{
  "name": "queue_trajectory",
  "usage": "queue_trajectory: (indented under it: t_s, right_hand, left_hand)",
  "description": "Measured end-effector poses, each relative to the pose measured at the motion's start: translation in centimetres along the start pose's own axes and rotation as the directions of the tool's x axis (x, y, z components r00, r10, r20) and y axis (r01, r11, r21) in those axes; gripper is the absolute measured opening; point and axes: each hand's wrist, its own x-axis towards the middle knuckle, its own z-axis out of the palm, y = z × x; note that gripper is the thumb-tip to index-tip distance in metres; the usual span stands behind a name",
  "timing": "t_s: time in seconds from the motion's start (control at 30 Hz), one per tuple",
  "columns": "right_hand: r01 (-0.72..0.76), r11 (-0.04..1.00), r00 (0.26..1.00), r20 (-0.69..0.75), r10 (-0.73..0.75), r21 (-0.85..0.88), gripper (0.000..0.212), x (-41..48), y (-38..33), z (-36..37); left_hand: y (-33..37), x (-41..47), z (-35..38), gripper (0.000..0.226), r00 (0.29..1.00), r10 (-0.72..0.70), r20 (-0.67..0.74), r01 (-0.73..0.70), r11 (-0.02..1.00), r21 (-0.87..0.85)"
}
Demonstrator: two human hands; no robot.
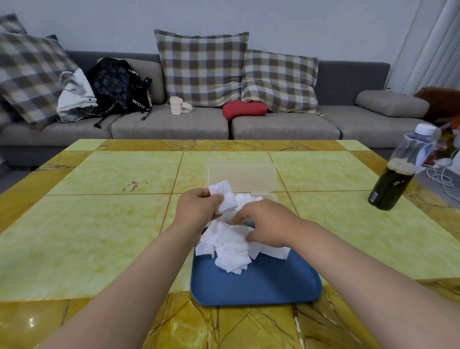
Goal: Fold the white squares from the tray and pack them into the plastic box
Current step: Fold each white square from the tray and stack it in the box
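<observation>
A: Head view. Left hand pinches one square above box; right hand grips pile on tray.

B: Risk: fold may spring open; the right hand's pull may drag squares off the tray.

We see a yellow-and-green tiled surface with a dark bottle at its right edge. Behind it, a grey sofa carries plaid cushions, a black backpack and a red pillow.
</observation>
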Motion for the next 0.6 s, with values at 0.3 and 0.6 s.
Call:
queue_trajectory:
  t_s: [0.3, 0.6]
  right_hand:
    - [-0.06, 0.971, 0.994, -0.08, 0.08, 0.233, 0.028, 0.2, 0.3, -0.4]
    - [-0.037, 0.584, 0.939, -0.172, 0.297, 0.811, 0.011, -1.3, 1.1, -3.6]
  left_hand:
    - [-0.4, 0.4, -0.1, 0.009, 0.998, 0.022, -0.057, -0.019, 0.999, 0.045]
    - [-0.1, -0.5, 0.6, 0.013, 0.987, -0.037, 0.157, 0.042, 0.999, -0.029]
